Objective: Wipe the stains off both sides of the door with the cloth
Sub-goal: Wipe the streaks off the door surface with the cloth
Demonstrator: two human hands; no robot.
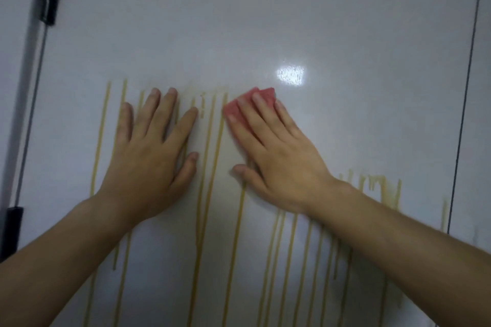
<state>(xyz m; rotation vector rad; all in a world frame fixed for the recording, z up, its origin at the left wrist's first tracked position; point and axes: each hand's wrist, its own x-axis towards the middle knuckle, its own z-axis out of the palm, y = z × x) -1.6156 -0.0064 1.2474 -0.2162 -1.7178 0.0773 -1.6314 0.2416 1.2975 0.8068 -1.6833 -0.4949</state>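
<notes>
Head view: close and wide-angle, slightly blurred, facing the door point(265, 21) almost square on.
door: smooth, glossy, pale grey-white panel; a bright glare patch point(291, 75) sits right of centre.
stains point(210, 167): thin yellow drip lines running straight down, many side by side. One group starts at about fingertip level on the left and middle. A smeared, blotchy group starts lower on the right, beyond the right wrist.
cloth point(249, 106): small, pink-red and soft-looking, folded to a rough wedge. It lies flat against the door at the top of the middle drips, mostly covered by fingers.
right hand point(281, 162): fingers straight and close together, pressing the cloth to the door; the thumb sticks out sideways, its tip on the bare panel.
left hand point(151, 156): palm flat on the door, fingers spread wide, holding nothing. It covers several drip lines and lies near the right hand, not touching it.
bar point(29, 87): grey rod with black ends, upright along the door's left edge, blurred.
seam point(467, 87): thin dark line down the right side.
</notes>
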